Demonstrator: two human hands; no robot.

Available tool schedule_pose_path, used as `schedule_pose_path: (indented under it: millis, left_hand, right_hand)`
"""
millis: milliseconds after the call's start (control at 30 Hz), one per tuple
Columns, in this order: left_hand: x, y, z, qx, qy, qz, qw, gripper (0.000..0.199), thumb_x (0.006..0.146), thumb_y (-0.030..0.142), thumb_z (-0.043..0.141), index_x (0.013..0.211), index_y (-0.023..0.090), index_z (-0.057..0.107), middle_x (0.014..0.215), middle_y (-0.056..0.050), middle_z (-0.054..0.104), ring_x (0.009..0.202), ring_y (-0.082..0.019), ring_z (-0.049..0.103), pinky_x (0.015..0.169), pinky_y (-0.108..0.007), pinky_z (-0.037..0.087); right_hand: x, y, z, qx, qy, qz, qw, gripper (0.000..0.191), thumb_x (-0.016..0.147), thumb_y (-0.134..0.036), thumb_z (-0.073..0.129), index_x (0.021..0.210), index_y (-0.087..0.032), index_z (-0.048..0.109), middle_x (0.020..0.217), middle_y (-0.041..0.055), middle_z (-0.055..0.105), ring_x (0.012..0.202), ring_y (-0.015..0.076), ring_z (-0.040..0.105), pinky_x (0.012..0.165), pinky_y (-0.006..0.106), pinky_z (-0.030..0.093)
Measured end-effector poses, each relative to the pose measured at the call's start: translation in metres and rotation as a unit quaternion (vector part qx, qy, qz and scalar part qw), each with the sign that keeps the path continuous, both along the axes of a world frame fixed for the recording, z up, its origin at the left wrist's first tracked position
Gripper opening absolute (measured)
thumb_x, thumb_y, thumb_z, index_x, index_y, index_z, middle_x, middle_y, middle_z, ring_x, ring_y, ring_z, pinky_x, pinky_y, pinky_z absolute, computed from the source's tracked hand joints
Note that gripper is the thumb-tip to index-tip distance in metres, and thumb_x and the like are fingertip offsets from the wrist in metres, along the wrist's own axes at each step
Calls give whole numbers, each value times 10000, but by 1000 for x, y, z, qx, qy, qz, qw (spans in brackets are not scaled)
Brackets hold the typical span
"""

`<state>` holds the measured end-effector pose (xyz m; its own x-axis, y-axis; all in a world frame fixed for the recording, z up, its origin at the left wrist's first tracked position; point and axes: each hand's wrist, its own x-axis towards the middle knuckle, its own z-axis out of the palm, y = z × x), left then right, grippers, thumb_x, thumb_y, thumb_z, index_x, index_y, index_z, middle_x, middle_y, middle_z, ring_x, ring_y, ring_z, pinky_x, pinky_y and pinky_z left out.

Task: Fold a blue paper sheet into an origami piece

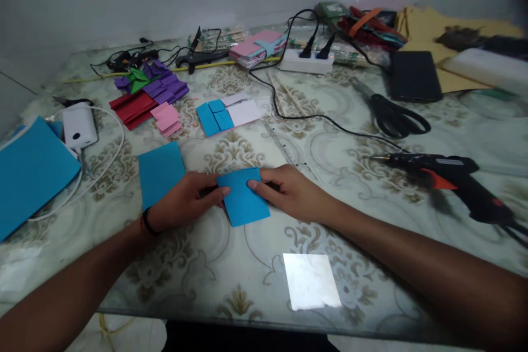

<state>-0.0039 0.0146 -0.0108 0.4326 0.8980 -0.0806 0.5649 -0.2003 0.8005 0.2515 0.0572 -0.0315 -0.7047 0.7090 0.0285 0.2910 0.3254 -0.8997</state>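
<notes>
Between my two hands a small piece of blue paper (244,203) is held a little above the table. My left hand (187,197), with a dark band at its wrist, pinches its left edge, thumb on top. At the upper right edge my right hand (284,190) grips it the same way. The fingers under the paper are hidden. A second blue paper piece (160,168) lies flat beside my left hand. Beyond the hands lie blue folded pieces (214,116) next to a white folded paper (244,110).
Right: a black hot glue gun (445,168), black scissors (396,113) and a dark phone (414,76). Left: large blue sheets (35,179) and a white power bank (80,125) with cable. Behind: red folded paper (134,109), purple folded paper (167,87), a power strip (305,61).
</notes>
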Motion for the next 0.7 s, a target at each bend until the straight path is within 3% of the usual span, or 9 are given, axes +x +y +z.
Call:
schedule_pose_path:
  millis: [700]
  left_hand:
    - [1, 1, 1, -5, 0, -3, 1000, 414, 1028, 398, 596, 721, 156, 733, 671, -11, 735, 580, -119, 612, 564, -241, 443]
  right_hand:
    - [2, 0, -1, 9, -14, -1, 1000, 494, 1050, -534, 529, 743, -158, 620, 630, -33, 523, 577, 84, 433, 559, 235, 347]
